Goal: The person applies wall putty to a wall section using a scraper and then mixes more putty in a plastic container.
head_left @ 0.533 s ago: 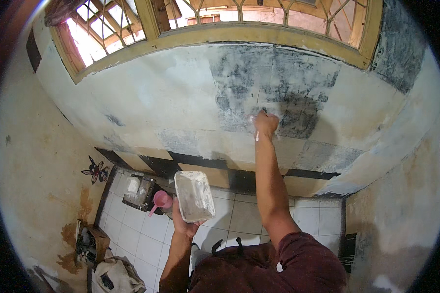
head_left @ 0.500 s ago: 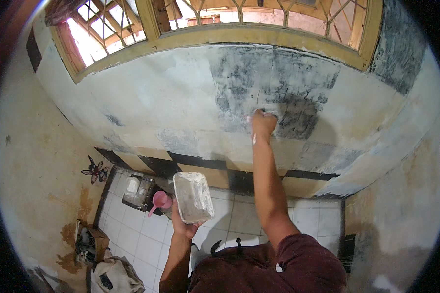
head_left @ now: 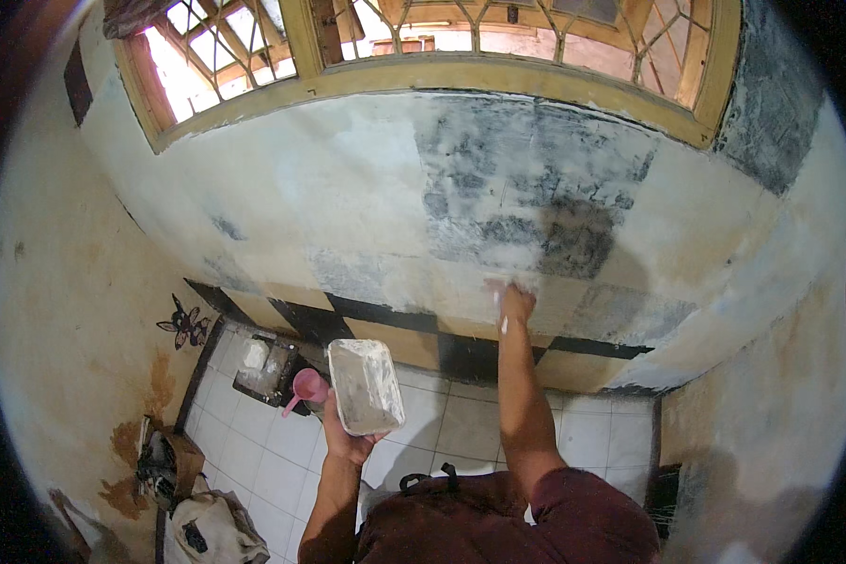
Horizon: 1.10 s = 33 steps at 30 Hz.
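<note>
My left hand (head_left: 346, 438) grips a rectangular plastic tub (head_left: 366, 386) from its lower left side. White paste is smeared along the tub's rim and inner walls. My right hand (head_left: 516, 303) is against the wall (head_left: 348, 179) below the window, its fingers curled and white with paste. Whatever the fingers hold, if anything, is hidden. Above this hand, a dark patch (head_left: 578, 221) of wall is partly covered by thin whitish streaks.
A yellow window frame (head_left: 376, 83) with metal grilles spans the top. At lower left, a pink dipper (head_left: 308, 385) is beside a dark stand (head_left: 268, 367) on the white tiled floor (head_left: 273, 470). A cardboard box (head_left: 188, 462) and pale sack (head_left: 216, 528) lie nearer.
My right hand has moved down the wall, from the dark patch to the paler area beneath it. The tub in my left hand has barely shifted.
</note>
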Available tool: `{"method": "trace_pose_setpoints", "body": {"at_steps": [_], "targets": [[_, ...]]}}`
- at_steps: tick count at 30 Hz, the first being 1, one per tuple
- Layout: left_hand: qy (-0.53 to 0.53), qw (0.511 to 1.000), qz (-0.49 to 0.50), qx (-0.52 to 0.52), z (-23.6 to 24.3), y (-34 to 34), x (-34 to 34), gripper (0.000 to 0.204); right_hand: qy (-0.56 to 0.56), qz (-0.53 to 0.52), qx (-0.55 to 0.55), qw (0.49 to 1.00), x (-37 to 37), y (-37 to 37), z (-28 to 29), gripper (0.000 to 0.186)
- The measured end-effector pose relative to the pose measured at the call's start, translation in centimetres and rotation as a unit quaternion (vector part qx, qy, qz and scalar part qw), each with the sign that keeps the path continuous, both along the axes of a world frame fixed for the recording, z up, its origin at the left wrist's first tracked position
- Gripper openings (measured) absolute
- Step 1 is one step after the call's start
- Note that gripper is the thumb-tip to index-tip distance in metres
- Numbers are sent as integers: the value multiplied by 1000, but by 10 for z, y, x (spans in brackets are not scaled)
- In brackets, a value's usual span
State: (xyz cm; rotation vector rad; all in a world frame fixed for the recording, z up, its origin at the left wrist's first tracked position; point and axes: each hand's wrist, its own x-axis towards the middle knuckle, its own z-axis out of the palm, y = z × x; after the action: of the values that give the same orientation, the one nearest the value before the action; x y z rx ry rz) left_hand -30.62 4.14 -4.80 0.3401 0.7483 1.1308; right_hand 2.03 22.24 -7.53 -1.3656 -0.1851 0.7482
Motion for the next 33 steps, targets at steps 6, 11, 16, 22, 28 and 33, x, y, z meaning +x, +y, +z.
{"method": "trace_pose_setpoints", "body": {"at_steps": [6, 11, 16, 22, 28, 33], "targets": [[-16, 999, 46, -10, 13, 5, -3, 60, -143, 9, 111, 983, -58, -6, 36, 25], [10, 998, 56, -19, 8, 3, -14, 63, 149, 115, 76, 979, -102, 28, -24, 20], [-21, 999, 21, 19, 9, 27, 11, 65, 255, 68, 203, 943, -4, 154, -4, 14], [-10, 998, 50, 28, -2, 3, -47, 68, -175, 159, 160, 958, -161, 30, 47, 19], [-29, 999, 16, 7, -8, 13, 0, 69, -105, 85, 104, 985, -94, -4, -85, 24], [-51, 998, 13, -21, -14, 5, 4, 68, -181, 30, 10, 983, -67, 19, -118, 34]]}}
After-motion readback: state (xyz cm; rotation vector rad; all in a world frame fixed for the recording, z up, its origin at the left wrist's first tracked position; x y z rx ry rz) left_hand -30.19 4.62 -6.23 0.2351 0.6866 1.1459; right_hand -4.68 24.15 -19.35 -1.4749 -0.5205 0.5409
